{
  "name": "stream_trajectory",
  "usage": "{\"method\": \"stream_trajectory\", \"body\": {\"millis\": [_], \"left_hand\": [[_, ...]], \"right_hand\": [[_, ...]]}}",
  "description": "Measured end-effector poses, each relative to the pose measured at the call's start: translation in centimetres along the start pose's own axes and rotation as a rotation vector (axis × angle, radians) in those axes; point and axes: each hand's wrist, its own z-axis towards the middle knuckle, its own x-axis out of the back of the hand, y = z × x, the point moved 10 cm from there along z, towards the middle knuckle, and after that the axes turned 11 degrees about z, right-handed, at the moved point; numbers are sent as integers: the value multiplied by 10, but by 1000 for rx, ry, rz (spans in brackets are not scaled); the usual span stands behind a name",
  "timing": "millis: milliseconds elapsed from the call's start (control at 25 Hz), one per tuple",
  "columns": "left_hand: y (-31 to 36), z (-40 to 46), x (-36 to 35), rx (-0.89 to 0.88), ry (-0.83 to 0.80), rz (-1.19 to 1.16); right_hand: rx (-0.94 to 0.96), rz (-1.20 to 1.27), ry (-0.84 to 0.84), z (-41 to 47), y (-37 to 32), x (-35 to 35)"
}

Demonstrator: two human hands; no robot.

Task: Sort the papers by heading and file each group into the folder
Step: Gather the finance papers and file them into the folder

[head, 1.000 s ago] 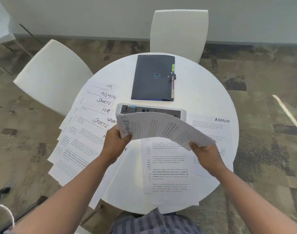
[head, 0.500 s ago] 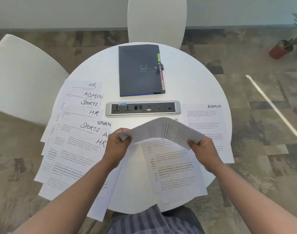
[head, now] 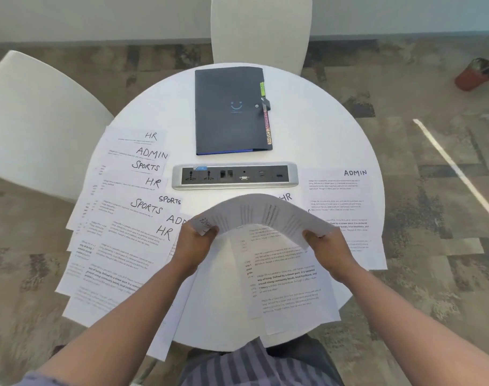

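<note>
White chair point(head: 40, 129) at far left, partly tucked by the round white desk point(head: 315, 135). On the desk's left side a fanned, overlapping spread of papers point(head: 121, 246) – handwritten headings readable top to bottom: HR, ADMIN, SPORTS, HR, SPORTS, SPORTS, a cut-off "AD", HR; lower sheets hang over the desk edge. Left hand point(head: 194, 243) grips the left end of a held sheet point(head: 265, 215), fingers curled round the corner with a handwritten heading that is too curled to read. The sheet arches upward between both hands, off the desk, printed side up. Under it, at desk centre near the person, a small pile of printed pages point(head: 288, 282), slightly skewed; a heading ending "HR" peeks out just past the arch. Beyond the held sheet, a silver power strip panel point(head: 235, 175) set in the desk, with sockets and ports. Further back, the dark folder point(head: 229, 110) lies closed and flat, smiley mark on the cover, coloured tabs along its right edge – well apart from both hands. A second white chair point(head: 261, 29) stands behind it. Right hand point(head: 328, 246) pinches the right end of the held sheet, thumb on top. Right of that, one page headed ADMIN point(head: 349, 196) lies flat near the desk's right edge. Potted plant point(head: 477, 72) on the carpet, far right.
</note>
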Motion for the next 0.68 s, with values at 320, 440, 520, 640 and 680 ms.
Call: {"method": "stream_trajectory", "body": {"millis": [320,440,520,640,680], "left_hand": [[57,-7,19,-15,137,131],[111,-9,28,-105,53,307],[146,-8,26,-140,-13,424],[189,5,33,-165,-11,527],[200,12,38,-173,0,540]], "right_hand": [[45,-40,-167,11,-37,25],[84,5,-283,11,-85,48],[132,-101,-343,14,-122,58],[209,-224,-383,25,-161,61],[208,-182,-402,30,-168,61]]}}
